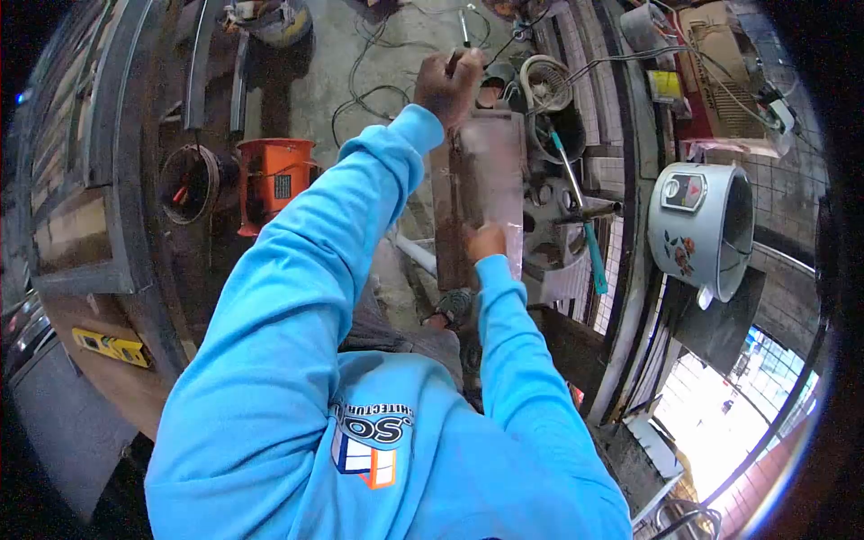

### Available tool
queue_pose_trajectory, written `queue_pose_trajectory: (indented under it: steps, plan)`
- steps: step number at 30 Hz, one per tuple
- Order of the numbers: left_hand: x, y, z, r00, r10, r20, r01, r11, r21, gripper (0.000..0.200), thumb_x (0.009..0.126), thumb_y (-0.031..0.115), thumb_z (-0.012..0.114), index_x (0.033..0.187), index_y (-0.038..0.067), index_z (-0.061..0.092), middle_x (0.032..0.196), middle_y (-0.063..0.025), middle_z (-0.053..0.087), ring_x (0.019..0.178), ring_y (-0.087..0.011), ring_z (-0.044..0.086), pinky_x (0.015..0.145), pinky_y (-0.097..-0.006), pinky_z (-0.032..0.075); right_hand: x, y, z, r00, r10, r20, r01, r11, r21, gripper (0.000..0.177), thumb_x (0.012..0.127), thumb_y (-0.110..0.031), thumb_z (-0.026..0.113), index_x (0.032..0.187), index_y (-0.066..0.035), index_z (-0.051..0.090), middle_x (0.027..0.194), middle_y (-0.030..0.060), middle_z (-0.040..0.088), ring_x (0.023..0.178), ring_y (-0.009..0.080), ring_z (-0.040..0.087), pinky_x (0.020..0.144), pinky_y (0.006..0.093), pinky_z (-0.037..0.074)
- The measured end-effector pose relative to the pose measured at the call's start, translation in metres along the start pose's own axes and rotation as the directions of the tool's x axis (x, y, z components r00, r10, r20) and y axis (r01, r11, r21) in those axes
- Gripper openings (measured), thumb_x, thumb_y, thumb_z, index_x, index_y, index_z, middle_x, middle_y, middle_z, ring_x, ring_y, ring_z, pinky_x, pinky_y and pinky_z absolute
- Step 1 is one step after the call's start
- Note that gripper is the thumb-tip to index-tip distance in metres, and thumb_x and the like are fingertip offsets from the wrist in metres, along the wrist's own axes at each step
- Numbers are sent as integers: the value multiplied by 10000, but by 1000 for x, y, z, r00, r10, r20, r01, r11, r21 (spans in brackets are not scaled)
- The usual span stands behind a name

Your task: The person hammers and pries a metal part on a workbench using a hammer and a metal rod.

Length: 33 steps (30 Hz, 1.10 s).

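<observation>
My left hand (448, 87) is closed in a fist above the far end of a long brown panel (450, 256). Something dark shows at its fingers, too small to name. My right hand (488, 243) is lower down, with fingers curled over a greyish, shiny, blurred piece (490, 148) that lies along the panel. What its fingers grip is hidden. Just beyond my left hand, a thin tool with a pale shaft and dark handle (465, 29) points away from me.
An orange metal machine (270, 189) and a dark bucket (193, 184) stand to the left. A yellow spirit level (112, 346) lies nearer. On the right are a teal-handled pole (596, 259), a fan-like part (546, 84) and a white rice cooker (700, 229). Cables (360, 99) cross the floor.
</observation>
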State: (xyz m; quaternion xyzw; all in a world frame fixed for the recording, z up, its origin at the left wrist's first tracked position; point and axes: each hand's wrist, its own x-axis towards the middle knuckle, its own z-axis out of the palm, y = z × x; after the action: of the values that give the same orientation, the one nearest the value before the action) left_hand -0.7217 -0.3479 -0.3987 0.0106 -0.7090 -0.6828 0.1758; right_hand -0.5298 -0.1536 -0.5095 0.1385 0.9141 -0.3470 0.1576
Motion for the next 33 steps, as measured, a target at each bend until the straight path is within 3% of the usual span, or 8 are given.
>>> queue_pose_trajectory:
  steps: [4,5,7,10,14,21,27,33]
  plan:
    - [6,-46,-25,956,-225,-190,189,964,-187,201,860,224,555,884,27,586,775,-109,604,598,-268,571,583,-389,453,-35,-26,-34,986,84,146,-90,995,37,561,731,-366,627,1134,17,545,1083,279,569,991,428,545,852,448,451]
    - [-2,-71,-47,954,133,-268,-21,923,384,213,868,225,543,902,18,578,760,-98,590,595,-242,576,561,-375,463,-58,-15,-32,968,157,195,-159,987,-8,567,727,-377,627,1123,21,551,1073,279,573,985,427,549,851,447,451]
    - [5,-93,-86,882,77,-464,82,946,313,242,876,247,519,893,13,577,697,-77,560,579,-205,577,512,-348,468,-65,5,-26,937,252,242,-239,968,-81,581,719,-401,627,1102,30,562,1053,278,582,971,426,558,850,445,452]
    - [-26,-79,-125,516,-714,-474,505,700,-505,287,860,309,496,793,40,572,584,-67,504,534,-204,558,445,-352,443,-90,80,3,986,133,101,-120,985,-127,603,710,-417,631,1098,39,563,1067,276,579,990,409,559,865,437,444]
    - [-102,-91,-169,499,-827,-257,673,557,-487,217,844,272,520,688,122,504,585,-28,503,508,-168,475,464,-296,390,-88,68,-27,777,481,407,-479,870,-114,566,718,-291,672,1126,68,515,958,235,628,899,375,603,811,410,477]
    - [-160,47,-153,581,-746,327,669,209,-713,403,855,340,549,1109,29,530,907,-114,607,859,-256,595,708,-343,484,-95,81,-14,889,347,298,-339,937,-81,603,703,-410,649,1031,91,576,1007,292,594,972,407,570,845,427,462]
    - [-179,-16,-156,79,-864,498,992,116,44,488,906,369,471,1246,19,456,1041,-132,601,934,-267,594,777,-352,487,-98,54,-25,904,362,229,-357,932,-65,573,748,-420,632,1061,57,575,1009,277,599,967,404,571,836,433,461]
    - [-215,-86,-97,344,-737,582,238,668,705,525,941,434,337,1103,-19,547,1110,-222,574,1040,-367,531,903,-422,411,-84,-31,-79,981,165,103,-172,983,61,528,793,-427,604,1092,7,572,991,247,613,935,414,580,802,449,460]
